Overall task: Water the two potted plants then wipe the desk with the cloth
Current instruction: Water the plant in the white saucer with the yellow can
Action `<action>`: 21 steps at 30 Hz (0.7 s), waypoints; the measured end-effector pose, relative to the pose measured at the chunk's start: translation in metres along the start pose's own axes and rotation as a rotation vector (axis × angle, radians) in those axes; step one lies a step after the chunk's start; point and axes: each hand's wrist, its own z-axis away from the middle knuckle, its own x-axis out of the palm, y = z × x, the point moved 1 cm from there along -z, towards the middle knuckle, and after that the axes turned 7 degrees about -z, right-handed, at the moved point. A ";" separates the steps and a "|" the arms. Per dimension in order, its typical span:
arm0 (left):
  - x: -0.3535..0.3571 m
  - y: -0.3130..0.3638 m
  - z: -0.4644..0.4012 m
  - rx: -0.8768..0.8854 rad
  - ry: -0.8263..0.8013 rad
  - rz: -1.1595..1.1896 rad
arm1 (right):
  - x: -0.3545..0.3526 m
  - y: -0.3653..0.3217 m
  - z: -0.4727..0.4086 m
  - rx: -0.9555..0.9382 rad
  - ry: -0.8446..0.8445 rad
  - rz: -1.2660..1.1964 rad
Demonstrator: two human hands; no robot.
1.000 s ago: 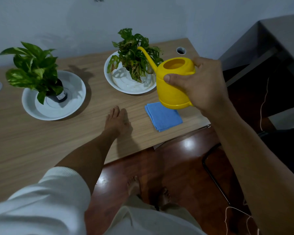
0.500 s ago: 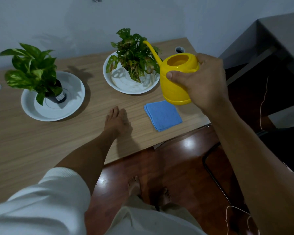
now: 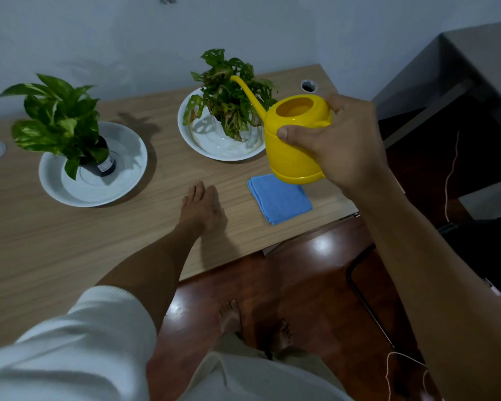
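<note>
Yellow watering can (image 3: pixel 297 140), long thin spout, gripped by right hand (image 3: pixel 344 143)

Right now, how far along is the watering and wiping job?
Nothing clearly finished. In hand: the right hand holds the yellow watering can, its spout over the right plant; no stream can be made out. The left hand rests flat on the desk. Left: the left plant, whose saucer shows no obvious water, and wiping; the blue cloth lies folded.

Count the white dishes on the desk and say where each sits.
2. One dish sits at the left under the dark-potted plant; the other sits farther right, beside the yellow watering can.
</note>
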 end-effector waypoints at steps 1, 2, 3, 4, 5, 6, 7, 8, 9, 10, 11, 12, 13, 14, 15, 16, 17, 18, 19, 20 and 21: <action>0.000 0.001 0.000 -0.002 -0.001 0.004 | 0.000 0.001 0.001 0.008 -0.007 0.010; 0.000 0.002 0.001 -0.003 0.000 0.007 | 0.000 0.003 0.000 0.012 -0.008 0.024; -0.001 0.002 0.001 -0.003 0.001 0.007 | 0.000 0.004 0.000 0.017 -0.005 0.039; 0.000 0.002 0.001 0.001 0.002 0.002 | -0.001 0.006 0.000 0.026 -0.001 0.047; 0.000 0.001 -0.001 0.008 0.001 -0.008 | -0.001 0.007 0.001 0.034 -0.001 0.053; 0.001 -0.001 -0.002 0.015 -0.001 -0.013 | -0.002 0.008 0.001 0.037 -0.003 0.061; 0.002 -0.003 -0.003 0.019 -0.002 -0.017 | -0.003 0.009 0.002 0.038 -0.004 0.072; 0.002 -0.004 -0.004 0.020 -0.003 -0.021 | -0.003 0.009 0.002 0.039 -0.002 0.078; 0.002 -0.005 -0.004 0.021 -0.005 -0.028 | -0.004 0.009 0.003 0.039 0.003 0.085; 0.001 -0.003 -0.003 0.023 -0.005 -0.028 | -0.004 0.009 0.003 0.036 0.010 0.094; 0.001 -0.002 -0.002 0.024 -0.002 -0.023 | -0.005 0.008 0.003 0.035 0.018 0.106; 0.000 -0.001 -0.001 0.025 0.001 -0.016 | -0.005 0.008 0.003 0.035 0.028 0.115; 0.000 0.000 0.000 0.025 0.005 -0.011 | -0.006 0.006 0.004 0.030 0.034 0.123; 0.000 -0.001 0.000 0.029 0.013 -0.011 | -0.006 0.005 0.004 0.017 0.038 0.128; 0.001 -0.002 -0.001 0.034 0.021 -0.013 | -0.007 0.004 0.003 0.004 0.043 0.125; 0.002 -0.002 -0.001 0.037 0.026 -0.011 | -0.007 0.003 0.003 -0.006 0.049 0.115; 0.002 -0.002 -0.001 0.035 0.025 -0.004 | -0.006 0.002 0.002 -0.010 0.057 0.103; 0.002 -0.002 -0.001 0.027 0.022 0.005 | -0.004 0.002 0.000 -0.010 0.069 0.103; 0.002 -0.001 -0.001 0.018 0.021 0.013 | -0.003 0.001 -0.001 -0.014 0.085 0.112; 0.001 0.001 0.000 0.014 0.025 0.016 | -0.001 0.000 -0.003 -0.022 0.100 0.117; 0.000 0.001 0.001 0.014 0.026 0.015 | 0.001 0.000 -0.004 -0.029 0.112 0.113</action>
